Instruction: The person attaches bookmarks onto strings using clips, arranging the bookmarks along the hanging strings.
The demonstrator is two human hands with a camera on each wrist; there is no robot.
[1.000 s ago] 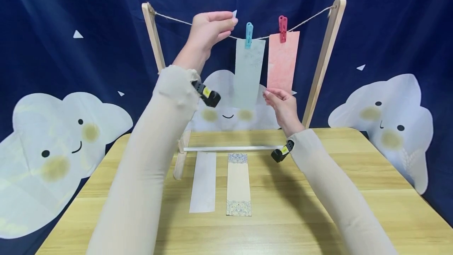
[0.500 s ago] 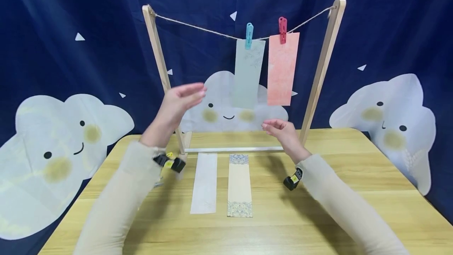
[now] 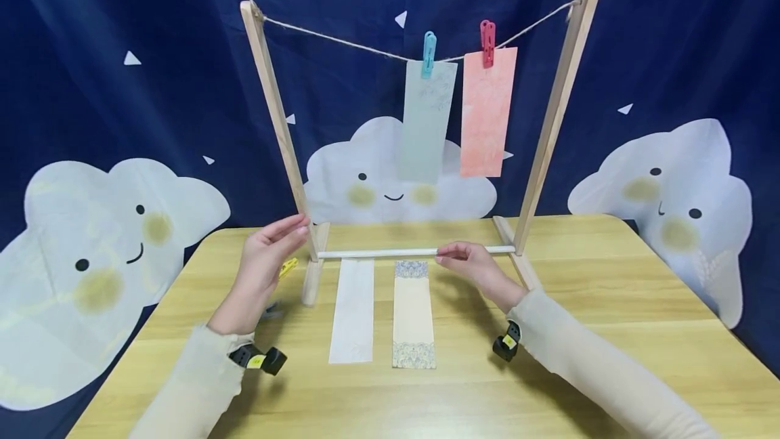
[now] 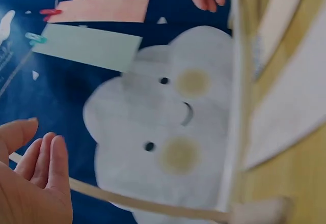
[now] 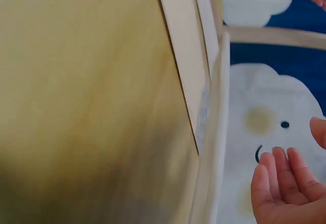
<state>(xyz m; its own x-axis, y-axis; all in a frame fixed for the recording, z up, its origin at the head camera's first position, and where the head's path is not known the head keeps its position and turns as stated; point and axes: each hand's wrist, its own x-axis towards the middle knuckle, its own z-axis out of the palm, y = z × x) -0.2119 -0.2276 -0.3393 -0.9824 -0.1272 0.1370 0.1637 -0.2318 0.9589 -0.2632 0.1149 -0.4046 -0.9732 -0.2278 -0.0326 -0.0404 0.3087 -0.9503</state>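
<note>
My left sleeve [image 3: 189, 388], lower left of the head view, is long and plain cream, with creases at the cuff. My right sleeve [image 3: 600, 364], lower right, is of matching colour. At each cuff sits a black fitting with a yellow label: left camera [image 3: 276, 361], right camera [image 3: 503, 349]. My left hand [image 3: 261, 264] and right hand [image 3: 474, 266] are bare.

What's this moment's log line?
left hand: empty; right hand: empty; green card, pink card: clipped to string; white card, patterned card: on table
</note>
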